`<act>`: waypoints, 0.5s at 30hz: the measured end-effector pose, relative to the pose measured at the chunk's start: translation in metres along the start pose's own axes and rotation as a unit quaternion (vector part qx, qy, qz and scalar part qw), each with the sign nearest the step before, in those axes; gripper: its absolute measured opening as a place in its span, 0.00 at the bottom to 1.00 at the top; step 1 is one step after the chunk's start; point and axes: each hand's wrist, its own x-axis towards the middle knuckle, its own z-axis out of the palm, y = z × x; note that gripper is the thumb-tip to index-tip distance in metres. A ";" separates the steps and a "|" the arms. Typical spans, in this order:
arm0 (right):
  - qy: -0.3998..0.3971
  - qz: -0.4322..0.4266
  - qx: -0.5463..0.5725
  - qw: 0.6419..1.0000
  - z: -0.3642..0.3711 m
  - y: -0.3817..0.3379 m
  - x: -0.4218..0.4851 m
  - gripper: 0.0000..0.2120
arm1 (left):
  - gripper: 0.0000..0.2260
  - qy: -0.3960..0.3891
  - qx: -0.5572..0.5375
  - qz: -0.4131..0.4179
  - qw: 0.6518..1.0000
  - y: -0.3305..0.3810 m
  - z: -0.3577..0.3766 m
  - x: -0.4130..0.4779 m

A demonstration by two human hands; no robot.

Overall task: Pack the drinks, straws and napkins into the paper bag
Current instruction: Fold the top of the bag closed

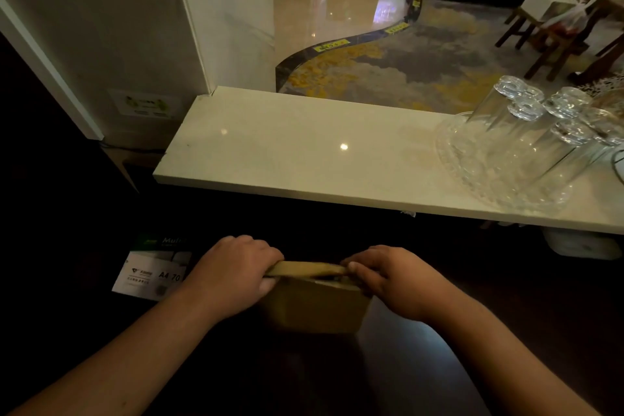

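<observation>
Head view, the only one: person stands at a dark lower surface (422, 365) w/ both forearms reaching fwd. The paper bag (315, 306) sits upright on that dark surface, near its far edge, just below the front edge of a pale stone counter (287, 145). Bag top is folded over into a flat strip running left to right betw. the two hands.

Left hand (233, 272) is clenched on the left end of the folded top, fingers curled over it, thumb side underneath. Right hand (391, 275) grasps the right end the same way, thumb lying along the fold. Both hands touch the bag; the bag body shows below and betw. them, brown, its contents hidden.

On the dark surface, at the left, near the left wrist, lies a pack of A4 paper (152, 272), white and green wrapper, partly in shadow.

Up on the pale counter, toward its right end, a clear glass tray (479, 176) holds several drinking glasses (526, 108) turned upside down, bunched close together. Rest of the counter top is bare stone w/ one light glint near the middle.

Beyond the counter: glossy floor, patterned rug (388, 67), wooden chairs (553, 34) at the far right. Pale wall (101, 27) at left meets the counter's left corner.
</observation>
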 end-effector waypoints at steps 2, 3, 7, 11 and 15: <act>-0.005 0.005 0.002 1.000 0.004 0.002 -0.004 0.19 | 0.10 0.013 0.004 -0.005 1.000 0.002 0.002 0.002; -0.001 0.008 -0.014 1.000 0.008 0.003 -0.005 0.19 | 0.08 0.019 0.001 -0.011 1.000 0.002 0.004 0.003; 0.028 0.041 -0.102 0.994 0.026 0.011 -0.003 0.10 | 0.07 0.024 -0.012 -0.027 0.999 0.004 0.007 0.007; 0.049 0.059 -0.113 0.991 0.033 0.015 -0.001 0.05 | 0.18 -0.015 -0.068 -0.060 0.996 -0.001 0.002 0.002; 0.058 0.053 -0.103 0.992 0.033 0.014 -0.001 0.06 | 0.06 0.026 -0.049 -0.071 0.996 -0.008 -0.003 -0.006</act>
